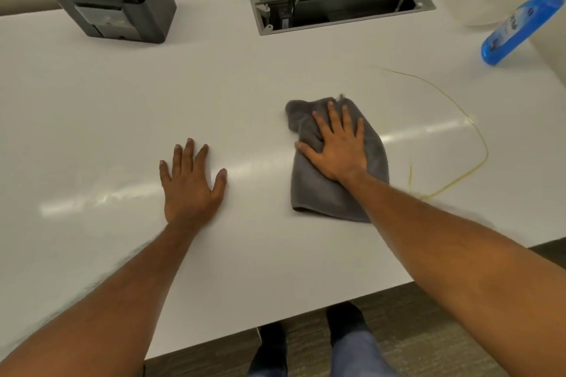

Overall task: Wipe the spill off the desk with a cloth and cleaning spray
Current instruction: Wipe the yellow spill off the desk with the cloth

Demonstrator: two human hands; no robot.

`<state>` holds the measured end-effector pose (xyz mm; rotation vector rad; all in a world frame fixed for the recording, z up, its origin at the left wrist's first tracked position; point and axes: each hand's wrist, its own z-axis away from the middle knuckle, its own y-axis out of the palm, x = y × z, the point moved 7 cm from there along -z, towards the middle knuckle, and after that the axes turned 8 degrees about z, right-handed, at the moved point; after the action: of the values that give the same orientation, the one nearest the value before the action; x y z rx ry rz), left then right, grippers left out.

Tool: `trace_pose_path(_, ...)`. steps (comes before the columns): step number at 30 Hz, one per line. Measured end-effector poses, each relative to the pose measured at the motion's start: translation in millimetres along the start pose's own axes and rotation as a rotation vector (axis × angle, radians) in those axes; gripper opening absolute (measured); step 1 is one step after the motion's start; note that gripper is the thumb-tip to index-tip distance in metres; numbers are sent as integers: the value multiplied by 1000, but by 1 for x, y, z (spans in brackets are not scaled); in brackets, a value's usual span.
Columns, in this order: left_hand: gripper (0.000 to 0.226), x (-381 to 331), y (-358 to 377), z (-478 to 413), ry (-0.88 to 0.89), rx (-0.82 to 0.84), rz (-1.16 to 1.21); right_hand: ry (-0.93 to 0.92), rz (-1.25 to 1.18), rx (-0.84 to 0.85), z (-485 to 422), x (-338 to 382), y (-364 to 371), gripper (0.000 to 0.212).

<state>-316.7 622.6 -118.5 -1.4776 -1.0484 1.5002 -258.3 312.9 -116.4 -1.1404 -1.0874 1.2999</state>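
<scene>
A smooth, glossy white desk (92,101) stretches beneath strip-light reflections. The right hand (337,150) lies flat with fingers spread and straight, pressing a soft, rumpled grey microfibre cloth (315,193) onto the desk right of centre. The left hand (191,184) rests palm-down on bare desktop, fingers splayed, holding nothing. A thin yellow spill (466,117) loops just right of the cloth. A blue spray bottle (517,27) shows at far right. At the rear are a boxy black plastic organiser (122,6) and an open grey cable hatch (343,9).
</scene>
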Motion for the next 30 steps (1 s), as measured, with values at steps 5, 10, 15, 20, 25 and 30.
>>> trace_pose_path(5, 68, 1, -2, 2, -21, 15, 15, -354, -31, -55, 106, 37, 8, 86)
trace_pose_path(10, 68, -2, -4, 0, -26, 16, 17, -384, -30, -15, 148, -23, 16, 83)
trace_pose_path(15, 68, -4, -3, 1, -21, 13, 12, -72, -15, -11, 47, -54, 7, 85)
trace_pose_path(20, 68, -4, -1, -1, -20, 12, 4, 46, -31, 7, -9, -23, 1, 92)
trace_pose_path(25, 73, -5, -4, 2, -29, 1, 51, -328, -125, -43, 119, 31, 9, 85)
trace_pose_path(30, 66, -19, -4, -7, 54, 4, 70, -369, -94, -24, 144, -7, 19, 83)
